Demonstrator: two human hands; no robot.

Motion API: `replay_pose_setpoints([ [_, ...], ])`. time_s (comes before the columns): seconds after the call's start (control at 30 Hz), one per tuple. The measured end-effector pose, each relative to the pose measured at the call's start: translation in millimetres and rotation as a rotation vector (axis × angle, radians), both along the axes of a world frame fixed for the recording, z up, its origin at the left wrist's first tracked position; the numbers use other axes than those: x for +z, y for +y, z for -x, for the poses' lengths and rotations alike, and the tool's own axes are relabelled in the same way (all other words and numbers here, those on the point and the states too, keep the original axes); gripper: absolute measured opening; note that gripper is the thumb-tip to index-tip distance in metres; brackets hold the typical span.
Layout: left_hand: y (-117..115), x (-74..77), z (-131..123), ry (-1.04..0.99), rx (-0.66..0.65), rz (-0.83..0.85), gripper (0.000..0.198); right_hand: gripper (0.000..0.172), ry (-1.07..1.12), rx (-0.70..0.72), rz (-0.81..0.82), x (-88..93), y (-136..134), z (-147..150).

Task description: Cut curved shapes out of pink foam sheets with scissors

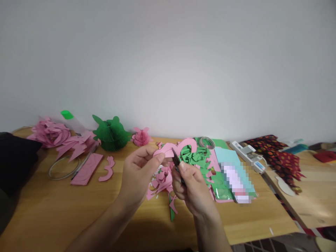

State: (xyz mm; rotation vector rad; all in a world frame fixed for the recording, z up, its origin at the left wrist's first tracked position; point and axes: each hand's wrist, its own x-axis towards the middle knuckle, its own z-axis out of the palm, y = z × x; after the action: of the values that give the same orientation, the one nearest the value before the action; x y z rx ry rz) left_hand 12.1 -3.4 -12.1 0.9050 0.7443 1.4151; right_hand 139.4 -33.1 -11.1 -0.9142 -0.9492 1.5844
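Note:
My left hand (140,171) pinches a curved pink paper strip (181,145) between thumb and fingers, holding it above the wooden table (65,206). My right hand (190,187) is closed round small dark scissors (176,161), whose blades meet the pink strip near my left thumb. Under both hands lies a heap of pink paper scraps (161,182). Just behind them sits a pile of green cut paper (196,155).
Along the wall stand pink paper flowers (52,134), a green honeycomb paper shape (111,134) and a small pink one (141,137). A pink sheet (86,169), a wire ring (59,169), teal paper (231,157), a power strip (248,152) and patterned fabric (280,154) lie about.

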Motion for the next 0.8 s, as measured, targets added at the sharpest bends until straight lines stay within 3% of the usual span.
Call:
replay_pose_setpoints([
  [0.43,4.1,3.4,9.6,0.049,-0.06,-0.039,0.013,0.052,-0.006,0.059,-0.02,-2.4,-1.5,-6.3],
  [0.8,9.9,2.8,13.0,0.149,-0.074,-0.047,0.012,0.054,-0.069,0.049,0.055,-12.1,-2.8,-12.3],
])
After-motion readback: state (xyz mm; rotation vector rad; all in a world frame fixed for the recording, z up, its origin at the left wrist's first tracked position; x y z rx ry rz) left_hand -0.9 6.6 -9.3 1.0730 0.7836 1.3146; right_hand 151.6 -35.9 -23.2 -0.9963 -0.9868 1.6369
